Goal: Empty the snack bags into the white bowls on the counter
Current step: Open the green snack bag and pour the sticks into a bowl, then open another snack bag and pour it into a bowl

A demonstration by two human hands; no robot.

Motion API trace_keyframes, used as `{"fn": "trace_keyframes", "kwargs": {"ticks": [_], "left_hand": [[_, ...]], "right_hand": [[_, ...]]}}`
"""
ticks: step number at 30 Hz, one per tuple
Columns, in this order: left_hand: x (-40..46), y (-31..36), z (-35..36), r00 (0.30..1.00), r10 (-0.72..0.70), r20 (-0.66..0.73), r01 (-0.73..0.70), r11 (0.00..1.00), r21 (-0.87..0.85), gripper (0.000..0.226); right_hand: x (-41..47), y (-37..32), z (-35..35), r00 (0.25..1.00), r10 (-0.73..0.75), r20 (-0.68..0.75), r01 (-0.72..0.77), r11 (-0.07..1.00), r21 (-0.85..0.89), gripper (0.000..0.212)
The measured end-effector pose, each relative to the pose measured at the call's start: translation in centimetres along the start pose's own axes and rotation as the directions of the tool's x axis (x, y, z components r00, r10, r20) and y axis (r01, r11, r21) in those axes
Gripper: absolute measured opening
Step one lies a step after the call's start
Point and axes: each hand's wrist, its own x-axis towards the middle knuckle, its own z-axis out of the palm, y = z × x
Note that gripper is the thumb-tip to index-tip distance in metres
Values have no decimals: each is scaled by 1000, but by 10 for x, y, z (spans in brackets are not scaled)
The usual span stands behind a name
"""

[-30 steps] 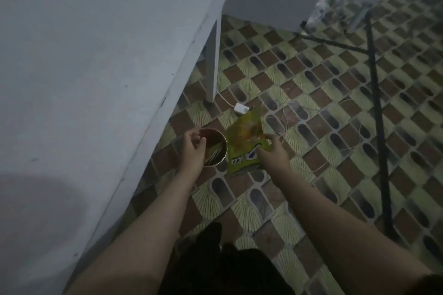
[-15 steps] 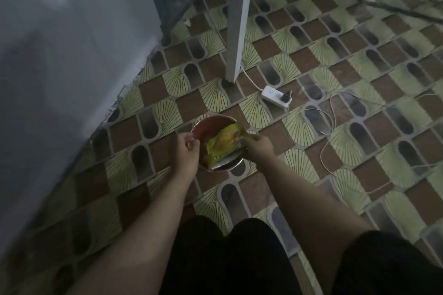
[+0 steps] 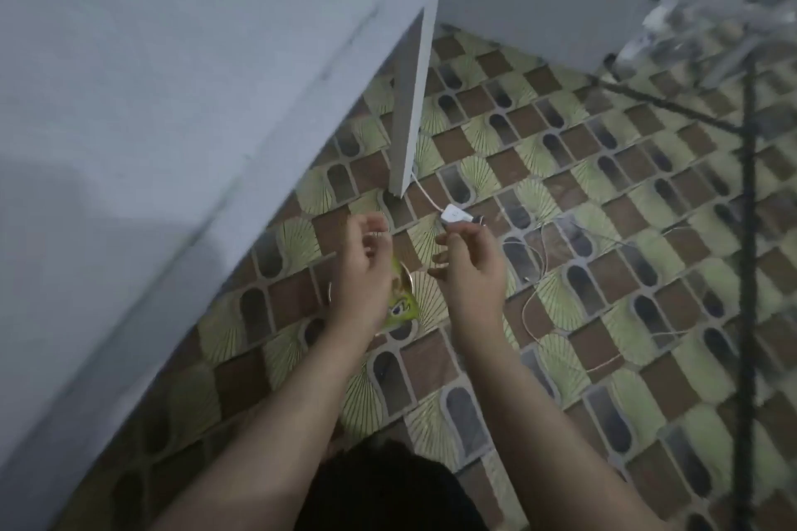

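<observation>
A green and yellow snack bag (image 3: 403,307) lies on a small metal bowl (image 3: 330,292) that stands on the patterned floor. My left hand (image 3: 361,272) hovers over them and hides most of both. Its fingers are loosely curled and I see nothing in them. My right hand (image 3: 470,267) is raised beside it, to the right of the bag, fingers also loosely curled and empty. Neither hand touches the bag as far as I can see. The frame is blurred by motion.
A white table (image 3: 172,78) fills the upper left, with its leg (image 3: 409,108) reaching the floor just beyond my hands. A white power strip (image 3: 456,215) and thin cables (image 3: 534,315) lie right of the hands. A black stand pole (image 3: 749,228) rises at right.
Both hands have let go: the left came off the bowl's rim, the right released the snack bag. They have lifted above the floor, and the bag now lies on the bowl.
</observation>
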Motion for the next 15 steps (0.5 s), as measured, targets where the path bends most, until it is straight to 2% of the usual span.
{"fn": "trace_keyframes", "kwargs": {"ticks": [3,7,11,15], "left_hand": [[-26,96,-24,973,210,-95,-214,976,-33,17],[-61,189,-74,902,354,-248,-381,922,-70,15],[-91,227,-139,804,391,-447,-457,888,-47,18],[-125,234,-212,693,398,-601,-470,882,43,24]], "right_hand": [[-44,-108,-4,977,-196,83,187,977,105,20],[-95,-215,10,885,-392,251,358,918,172,22],[-140,-268,42,776,-500,385,458,866,202,19],[-192,-283,88,678,-553,485,499,830,248,20]]}}
